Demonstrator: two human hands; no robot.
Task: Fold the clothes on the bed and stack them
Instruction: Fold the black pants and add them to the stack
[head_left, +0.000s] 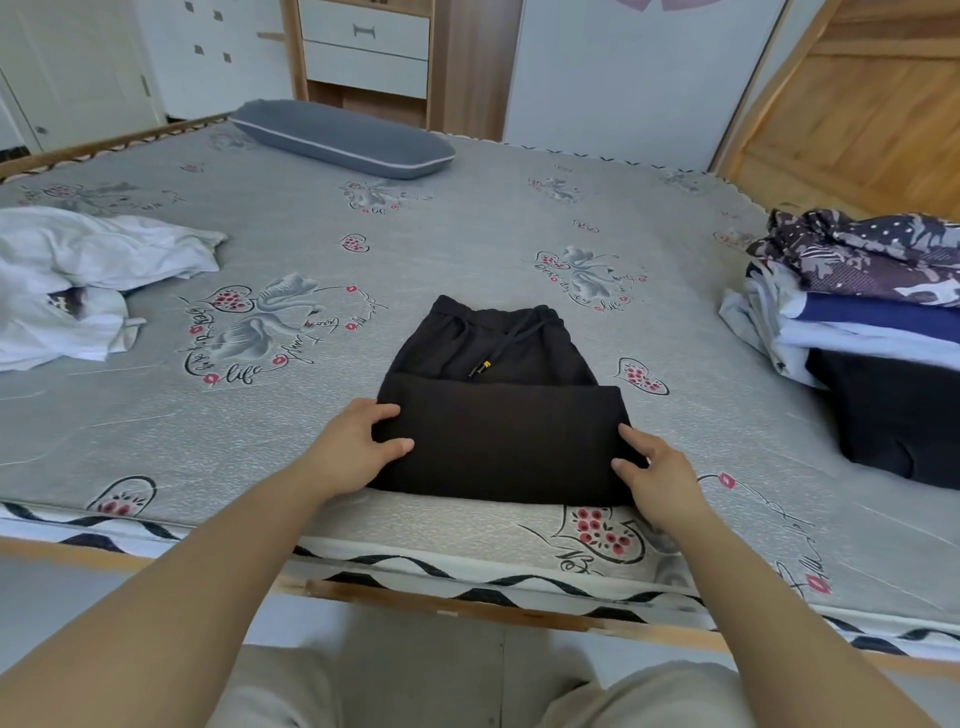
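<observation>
Black drawstring trousers lie partly folded near the bed's front edge, the lower part laid over the waistband half. My left hand grips the fold's left edge, thumb on top. My right hand grips the fold's right edge the same way. A stack of folded clothes sits at the right side of the bed, with a patterned dark garment on top. Crumpled white clothes lie unfolded at the left.
A grey pillow lies at the far side of the bed. White drawers and a wooden door stand beyond. The wooden bed frame edge runs in front of my knees.
</observation>
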